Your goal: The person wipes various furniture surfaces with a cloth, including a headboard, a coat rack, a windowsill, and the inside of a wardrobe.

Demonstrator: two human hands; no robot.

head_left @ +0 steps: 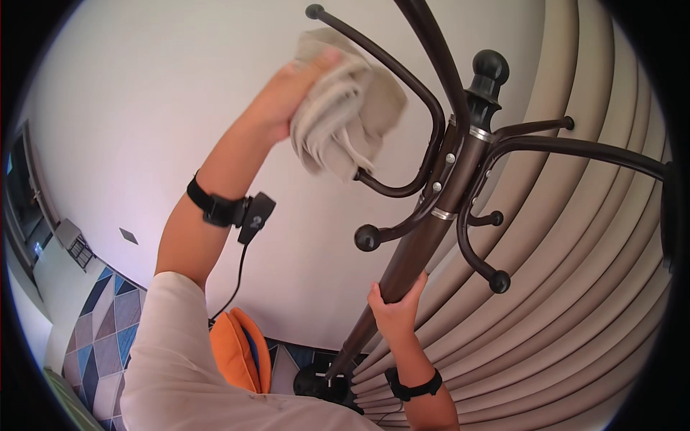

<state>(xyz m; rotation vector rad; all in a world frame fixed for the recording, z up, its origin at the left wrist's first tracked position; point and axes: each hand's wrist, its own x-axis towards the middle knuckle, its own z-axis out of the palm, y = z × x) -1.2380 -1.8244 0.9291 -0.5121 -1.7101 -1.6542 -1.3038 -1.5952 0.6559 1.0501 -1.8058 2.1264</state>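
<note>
A dark brown coat stand with curved, ball-tipped arms leans diagonally across the view. My right hand is wrapped round its pole below the hooks. Up at the left, my left hand is closed on a bunched beige cloth, and its fingers are slightly blurred. The cloth hangs in loose folds by the stand's left upper arm, overlapping the lower hook tip in the view; whether it touches that hook I cannot tell. A black ball finial tops the pole.
Beige pleated curtains fall close behind the stand on the right. Beyond my left arm is a pale wall. An orange cushion lies near the stand's black base, on patterned flooring. A strapped black device trails a cable.
</note>
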